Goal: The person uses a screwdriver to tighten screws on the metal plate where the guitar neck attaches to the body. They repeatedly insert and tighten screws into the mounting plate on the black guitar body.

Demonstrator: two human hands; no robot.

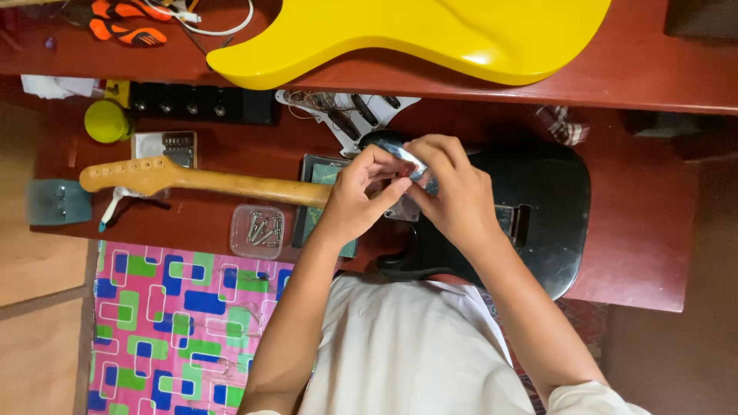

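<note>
A black electric guitar body (546, 215) lies on the red-brown table (646, 230), with a pale wooden neck (207, 181) pointing left. Over the spot where neck meets body, my left hand (355, 201) and my right hand (455, 192) pinch a small shiny metal plate (404, 160) between their fingertips. The plate is lifted off the guitar and is partly hidden by my fingers.
A yellow guitar body (430, 34) lies on the upper shelf. A white pickguard with wiring (346, 111), a black strip with knobs (200, 104), a clear tray of screws (259, 230), a yellow-green ball (106, 121) and orange pliers (127, 21) sit about. A colourful mat (177, 323) covers the floor.
</note>
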